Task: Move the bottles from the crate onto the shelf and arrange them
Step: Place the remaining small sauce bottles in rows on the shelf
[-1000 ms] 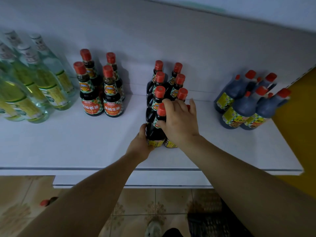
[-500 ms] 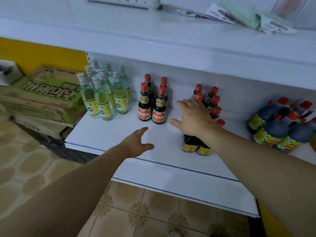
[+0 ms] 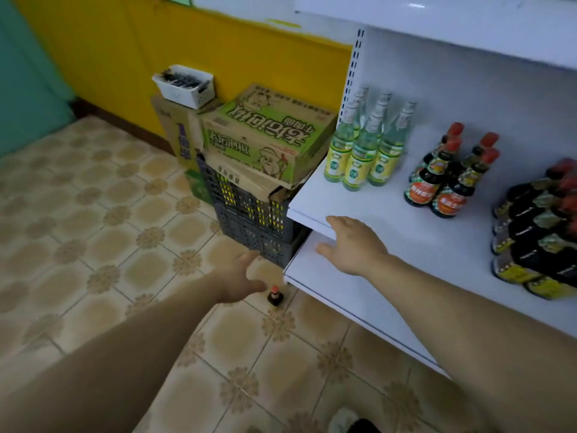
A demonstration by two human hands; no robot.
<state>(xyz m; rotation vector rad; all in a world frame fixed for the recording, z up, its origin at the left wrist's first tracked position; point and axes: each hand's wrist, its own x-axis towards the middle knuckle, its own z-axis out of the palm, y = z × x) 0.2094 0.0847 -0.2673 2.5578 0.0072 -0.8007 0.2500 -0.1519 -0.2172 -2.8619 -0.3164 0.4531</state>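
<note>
Both hands empty and spread — the left hand point(image 3: 239, 278) reaching toward the small bottle point(image 3: 275, 295) on the floor by the shelf point(image 3: 390, 226) corner, the right hand point(image 3: 352, 245) over the shelf's front edge — best gripped low around its body, kept upright.

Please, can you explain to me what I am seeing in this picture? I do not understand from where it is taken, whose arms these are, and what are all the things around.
The camera sits on a person's head and looks down, so both arms are that person's own. The left hand reaches, open and empty, toward one small dark bottle with a red cap standing on the tiled floor. The right hand, also open and empty, is at the white shelf edge. On the shelf stand clear bottles with yellow-green labels, red-capped dark sauce bottles and more dark bottles. Beside it, cardboard boxes lie on a dark plastic crate.
</note>
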